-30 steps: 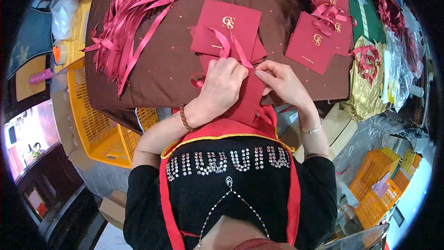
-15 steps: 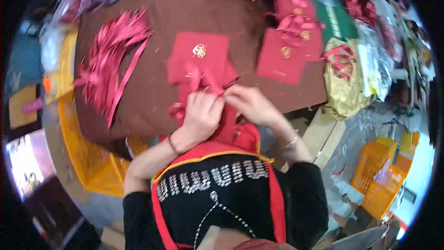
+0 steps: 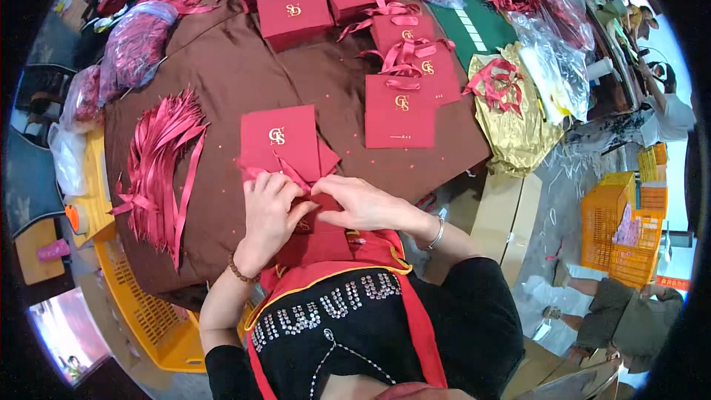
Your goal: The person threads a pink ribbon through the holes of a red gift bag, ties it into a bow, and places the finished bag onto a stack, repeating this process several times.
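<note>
Between my two hands, a red ribbon [image 3: 291, 170] is pinched at the top of a red paper bag [image 3: 315, 247] that lies at the table edge against my apron. My left hand [image 3: 268, 215] has its fingers closed on the ribbon. My right hand [image 3: 361, 204] meets it from the other side, thumb and forefinger closed on the ribbon too. Fingers cover the ribbon's middle, so any knot is hidden. Just beyond lies a stack of flat red bags [image 3: 278, 133] with gold print. To the left rests a bundle of cut red ribbons [image 3: 159, 178].
Red bags with ribbon bows [image 3: 401, 112] overlap on the right of the brown tablecloth [image 3: 222, 78]. More red bags are stacked [image 3: 296, 11] at the back. A gold bag [image 3: 511, 130] hangs at the right edge. Orange crates [image 3: 152, 311] stand below; people are at far right.
My view has shifted, bringing more of the table's far side into sight. Both hands stay at the ribbon; the ribbon loops that stood above my fingers now show as a slanting strip.
</note>
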`<state>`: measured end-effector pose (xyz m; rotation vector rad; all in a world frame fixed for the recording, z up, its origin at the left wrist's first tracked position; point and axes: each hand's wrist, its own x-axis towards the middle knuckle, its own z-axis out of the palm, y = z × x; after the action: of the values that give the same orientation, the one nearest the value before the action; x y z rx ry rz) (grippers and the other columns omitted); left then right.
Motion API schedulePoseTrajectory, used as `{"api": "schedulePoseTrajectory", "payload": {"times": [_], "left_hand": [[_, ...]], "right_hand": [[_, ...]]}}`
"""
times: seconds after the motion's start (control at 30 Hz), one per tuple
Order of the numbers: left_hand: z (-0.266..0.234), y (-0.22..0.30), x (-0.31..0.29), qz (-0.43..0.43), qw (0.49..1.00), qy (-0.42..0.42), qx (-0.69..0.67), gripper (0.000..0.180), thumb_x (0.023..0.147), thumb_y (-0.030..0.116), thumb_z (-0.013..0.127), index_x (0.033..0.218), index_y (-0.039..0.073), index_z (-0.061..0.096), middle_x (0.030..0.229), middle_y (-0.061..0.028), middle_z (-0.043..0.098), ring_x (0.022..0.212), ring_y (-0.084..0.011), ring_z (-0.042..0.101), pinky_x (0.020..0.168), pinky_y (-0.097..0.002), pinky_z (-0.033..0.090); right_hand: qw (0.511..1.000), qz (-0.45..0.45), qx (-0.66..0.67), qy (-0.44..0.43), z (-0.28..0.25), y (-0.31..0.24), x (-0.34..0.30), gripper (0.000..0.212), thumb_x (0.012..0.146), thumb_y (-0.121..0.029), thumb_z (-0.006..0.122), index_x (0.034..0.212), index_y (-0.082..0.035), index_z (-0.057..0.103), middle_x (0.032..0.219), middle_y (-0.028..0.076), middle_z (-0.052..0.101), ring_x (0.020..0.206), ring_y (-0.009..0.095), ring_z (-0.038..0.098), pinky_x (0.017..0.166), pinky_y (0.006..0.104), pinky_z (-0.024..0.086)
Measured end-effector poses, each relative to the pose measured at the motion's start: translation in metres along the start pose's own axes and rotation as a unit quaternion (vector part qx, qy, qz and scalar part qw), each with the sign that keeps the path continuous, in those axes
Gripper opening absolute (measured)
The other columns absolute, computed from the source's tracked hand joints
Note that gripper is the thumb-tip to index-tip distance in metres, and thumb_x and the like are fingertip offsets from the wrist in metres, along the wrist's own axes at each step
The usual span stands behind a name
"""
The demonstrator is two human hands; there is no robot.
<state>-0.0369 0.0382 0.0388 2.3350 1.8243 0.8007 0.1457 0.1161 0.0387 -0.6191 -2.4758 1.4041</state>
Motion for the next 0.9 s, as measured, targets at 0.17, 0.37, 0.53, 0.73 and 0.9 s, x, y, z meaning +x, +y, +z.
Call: {"api": "schedulePoseTrajectory", "payload": {"times": [0.17, 0.37, 0.53, 0.73, 0.9], "left_hand": [[0.0, -0.015, -0.003, -0.07, 0.975, -0.092, -0.191, 0.017, 0.079, 0.02, 0.064, 0.085, 0.004, 0.063, 0.077, -0.0085, 0.059, 0.076, -0.0272, 0.053, 0.068, -0.0371, 0.041], [-0.01, -0.035, 0.009, -0.214, 0.868, -0.241, -0.378, 0.019, 0.087, 0.014, 0.056, 0.092, -0.002, 0.063, 0.079, -0.0051, 0.06, 0.074, -0.0129, 0.055, 0.069, -0.0263, 0.043], [-0.015, -0.042, 0.027, -0.292, 0.745, -0.324, -0.505, 0.013, 0.084, 0.011, 0.06, 0.088, -0.001, 0.064, 0.077, 0.0028, 0.06, 0.069, -0.0045, 0.051, 0.063, -0.0202, 0.041], [-0.007, -0.051, 0.016, -0.311, 0.732, -0.337, -0.504, 0.014, 0.086, 0.014, 0.059, 0.084, 0.001, 0.065, 0.076, 0.0045, 0.06, 0.07, -0.0027, 0.05, 0.062, -0.0193, 0.04], [-0.007, -0.044, 0.014, -0.275, 0.772, -0.309, -0.482, 0.017, 0.082, 0.016, 0.06, 0.078, 0.0, 0.064, 0.073, 0.0024, 0.059, 0.07, -0.0044, 0.051, 0.063, -0.0222, 0.041]], "right_hand": [[0.997, -0.019, -0.001, 0.075, 0.016, 0.009, 0.004, 0.031, 0.08, -0.024, 0.064, 0.096, -0.001, 0.05, 0.086, 0.018, 0.057, 0.086, 0.037, 0.058, 0.075, 0.0438, 0.046], [0.997, -0.023, -0.006, 0.079, 0.03, 0.011, 0.009, 0.025, 0.081, -0.02, 0.062, 0.095, -0.002, 0.05, 0.089, 0.017, 0.057, 0.086, 0.037, 0.057, 0.072, 0.0459, 0.046], [0.994, -0.044, -0.003, 0.1, 0.031, 0.013, 0.009, 0.021, 0.082, -0.018, 0.061, 0.096, -0.004, 0.051, 0.087, 0.015, 0.055, 0.084, 0.037, 0.056, 0.069, 0.0457, 0.046], [0.994, -0.037, 0.006, 0.107, 0.04, 0.014, 0.007, 0.019, 0.083, -0.015, 0.061, 0.096, -0.003, 0.054, 0.086, 0.015, 0.055, 0.083, 0.035, 0.057, 0.07, 0.0415, 0.047], [0.987, -0.076, 0.02, 0.139, 0.038, 0.011, 0.01, 0.018, 0.08, -0.012, 0.066, 0.094, -0.002, 0.059, 0.087, 0.015, 0.058, 0.083, 0.032, 0.059, 0.072, 0.0369, 0.048]]}}
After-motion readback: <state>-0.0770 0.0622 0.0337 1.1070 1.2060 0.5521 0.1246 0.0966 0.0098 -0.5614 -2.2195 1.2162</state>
